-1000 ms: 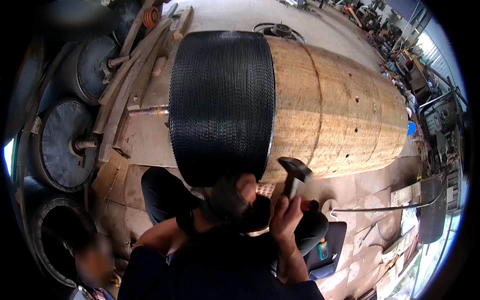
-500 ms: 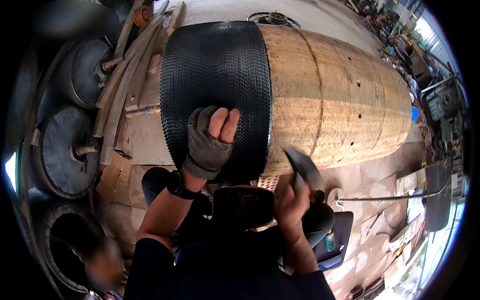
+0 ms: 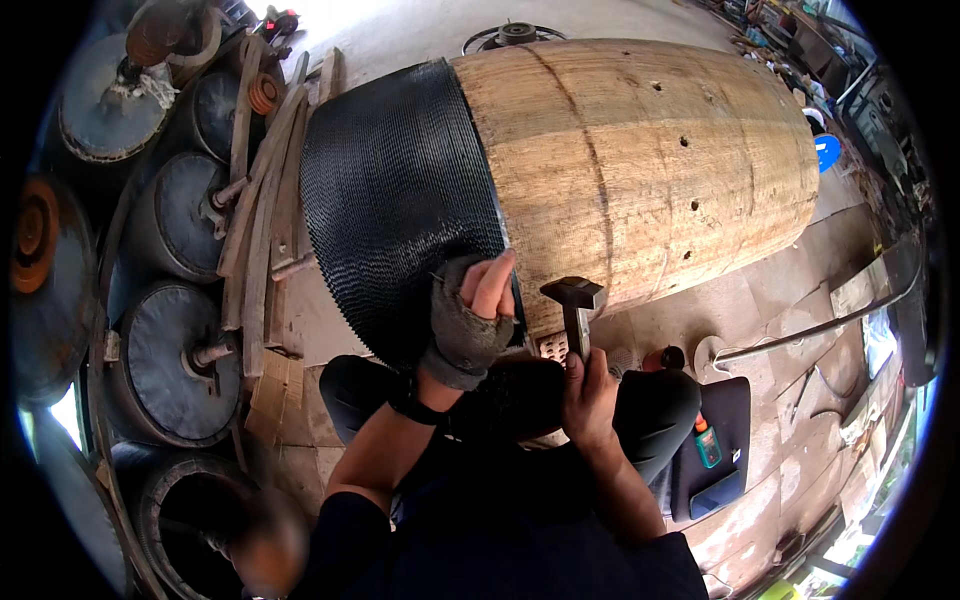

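In front of me lies a large wooden roller (image 3: 650,170), its left end wrapped in a black covering (image 3: 385,180) with close rows of fine teeth. My left hand (image 3: 468,325), in a grey fingerless glove, rests against this covering near its right edge. Its fingers are curled together, and what they pinch, if anything, is hidden. My right hand (image 3: 592,405) is wrapped round the handle of a hammer (image 3: 574,295). The hammer stands upright with its head in front of the roller's near side, to the right of my left hand.
Several grey drums (image 3: 180,360) with shafts stand at the left, beside long wooden bars (image 3: 262,230). A dark mat (image 3: 728,425) holding a green-and-orange bottle (image 3: 707,445) lies by my right knee. A bent metal rod (image 3: 800,335) sticks out at the right.
My view has shifted, so the roller appears tilted. My left hand is now nearer the covering's right edge, its fingers pointing toward it. The blurred hammer has become sharp and more upright.
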Motion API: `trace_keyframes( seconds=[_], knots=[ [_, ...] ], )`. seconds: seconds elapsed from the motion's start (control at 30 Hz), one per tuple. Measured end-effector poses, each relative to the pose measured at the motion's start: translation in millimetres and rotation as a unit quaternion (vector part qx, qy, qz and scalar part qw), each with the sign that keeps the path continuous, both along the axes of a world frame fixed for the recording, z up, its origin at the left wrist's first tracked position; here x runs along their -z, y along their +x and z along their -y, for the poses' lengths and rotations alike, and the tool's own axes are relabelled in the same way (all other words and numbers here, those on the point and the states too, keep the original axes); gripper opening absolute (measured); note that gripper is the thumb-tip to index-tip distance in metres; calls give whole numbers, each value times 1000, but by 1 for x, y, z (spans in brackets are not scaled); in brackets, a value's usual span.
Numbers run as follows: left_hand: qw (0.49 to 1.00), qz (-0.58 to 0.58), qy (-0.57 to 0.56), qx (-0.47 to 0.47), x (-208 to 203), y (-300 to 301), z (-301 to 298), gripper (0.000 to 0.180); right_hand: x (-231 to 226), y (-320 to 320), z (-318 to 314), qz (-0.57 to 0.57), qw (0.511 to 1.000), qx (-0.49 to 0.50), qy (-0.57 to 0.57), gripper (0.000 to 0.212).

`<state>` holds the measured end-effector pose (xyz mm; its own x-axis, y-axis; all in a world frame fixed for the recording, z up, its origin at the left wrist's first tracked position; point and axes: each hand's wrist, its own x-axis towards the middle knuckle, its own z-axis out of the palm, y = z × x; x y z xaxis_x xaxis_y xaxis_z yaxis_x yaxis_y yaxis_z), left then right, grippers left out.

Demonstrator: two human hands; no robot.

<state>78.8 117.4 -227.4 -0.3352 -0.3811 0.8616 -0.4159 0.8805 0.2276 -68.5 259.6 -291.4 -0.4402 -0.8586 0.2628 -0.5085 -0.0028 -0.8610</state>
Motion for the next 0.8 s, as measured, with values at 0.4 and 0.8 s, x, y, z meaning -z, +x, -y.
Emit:
trace_keyframes(
  seconds=[0.4,0.8],
  knots=[
    [995,34,77,-49,3,-23,-2,73,1,-13,4,-12,1000,-20,-21,16],
    [992,5,108,-60,10,-37,2,79,-18,-15,13,-113,992,-23,-60,26]
  ],
)
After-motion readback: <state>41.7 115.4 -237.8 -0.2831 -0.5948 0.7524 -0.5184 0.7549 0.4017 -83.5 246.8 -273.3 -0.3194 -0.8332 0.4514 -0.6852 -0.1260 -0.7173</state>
